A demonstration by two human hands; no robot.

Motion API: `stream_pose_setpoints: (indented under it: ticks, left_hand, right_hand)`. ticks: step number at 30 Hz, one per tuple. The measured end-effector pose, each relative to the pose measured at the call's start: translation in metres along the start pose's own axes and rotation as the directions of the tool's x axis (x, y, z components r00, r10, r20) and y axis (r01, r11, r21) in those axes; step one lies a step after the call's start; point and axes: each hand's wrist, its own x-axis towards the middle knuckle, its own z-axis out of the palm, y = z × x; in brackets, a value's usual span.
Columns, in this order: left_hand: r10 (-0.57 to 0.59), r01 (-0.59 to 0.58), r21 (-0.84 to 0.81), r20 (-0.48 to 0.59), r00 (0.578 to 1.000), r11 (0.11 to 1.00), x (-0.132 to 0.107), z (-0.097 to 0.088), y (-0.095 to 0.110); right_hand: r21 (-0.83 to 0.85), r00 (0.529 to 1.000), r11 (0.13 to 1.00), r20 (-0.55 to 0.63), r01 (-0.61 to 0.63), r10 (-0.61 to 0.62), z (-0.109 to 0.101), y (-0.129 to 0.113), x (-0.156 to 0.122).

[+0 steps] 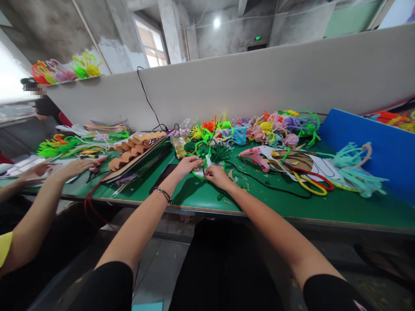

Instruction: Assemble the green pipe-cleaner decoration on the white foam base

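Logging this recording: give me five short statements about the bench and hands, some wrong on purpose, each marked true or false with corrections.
1. The left hand and right hand are both at a small green-and-white piece. True.
2. The right hand is gripping the pink glue gun. False: the pink glue gun lies on the table, apart from both hands.
3. A bracelet is worn on the left wrist. True.
4. The blue panel stands at the left end of the table. False: it stands at the right.
5. A co-worker's hand is over the left part of the table. True.
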Motion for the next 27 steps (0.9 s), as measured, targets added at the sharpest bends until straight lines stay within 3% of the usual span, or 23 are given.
stream_pose_setpoints:
  ticks: [11,18,27]
  left_hand:
    - [-0.039,0.028,-0.2,-0.052,0.998,0.979,-0.001,0.002,-0.002]
    - [-0.029,-0.01,-0.299,-0.123,0.992,0.954,0.001,0.007,-0.011]
    - [-0.031,0.002,-0.277,-0.103,0.994,0.961,-0.002,0.006,-0.009]
  right_hand:
    - [-0.047,1.0,0.999,-0.021,0.006,-0.007,0.0,0.0,-0.002]
    - [-0.058,0.995,0.998,-0.093,0.03,-0.035,-0.001,-0.002,-0.002]
    - [-0.08,0.99,0.994,-0.112,0.073,-0.082,-0.002,-0.003,-0.006]
